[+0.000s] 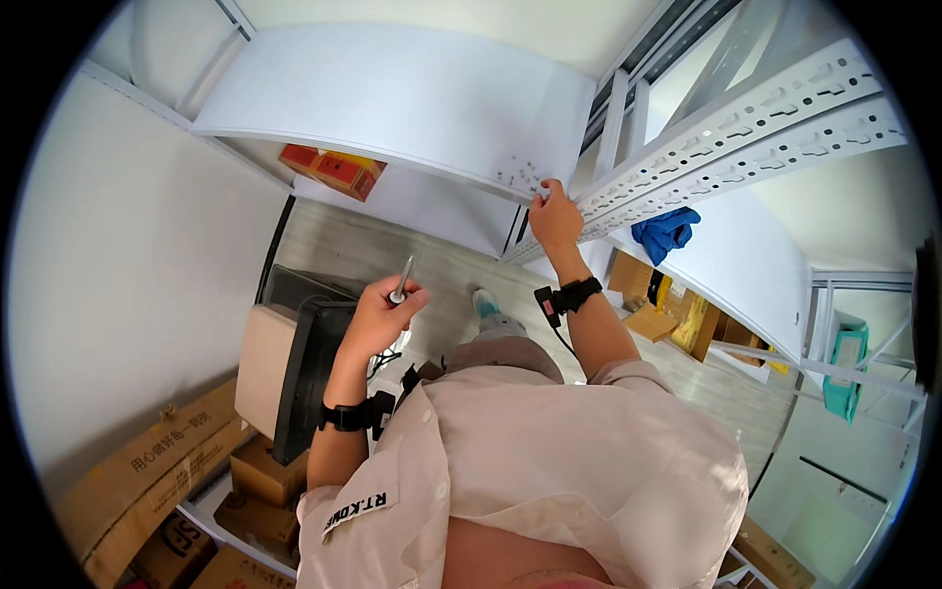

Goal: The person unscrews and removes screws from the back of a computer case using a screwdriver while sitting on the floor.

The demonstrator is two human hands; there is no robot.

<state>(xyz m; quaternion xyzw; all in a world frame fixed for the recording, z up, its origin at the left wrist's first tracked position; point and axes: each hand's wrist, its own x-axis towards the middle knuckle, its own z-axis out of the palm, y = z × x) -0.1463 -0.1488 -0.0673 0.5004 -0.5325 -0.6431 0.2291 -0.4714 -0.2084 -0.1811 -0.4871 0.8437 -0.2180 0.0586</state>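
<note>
My left hand (381, 319) is closed around a screwdriver (403, 280), its metal shaft pointing up and away from me. It is held above the floor, short of the white shelf (392, 88). Several small metal pieces that look like screws (517, 172) lie scattered near the shelf's front right corner. My right hand (556, 218) reaches to that corner beside them, fingers curled and thumb close to the index finger. Whether a small piece is between those fingertips is too small to tell. Each wrist wears a black strap with a small device.
A perforated white upright (726, 147) rises right of my right hand. Blue cloth (667, 234) lies on the right-hand shelf, with cardboard boxes below. An orange box (334, 172) sits under the front shelf. A dark-framed machine (312, 378) and cardboard boxes (265, 471) stand at my left.
</note>
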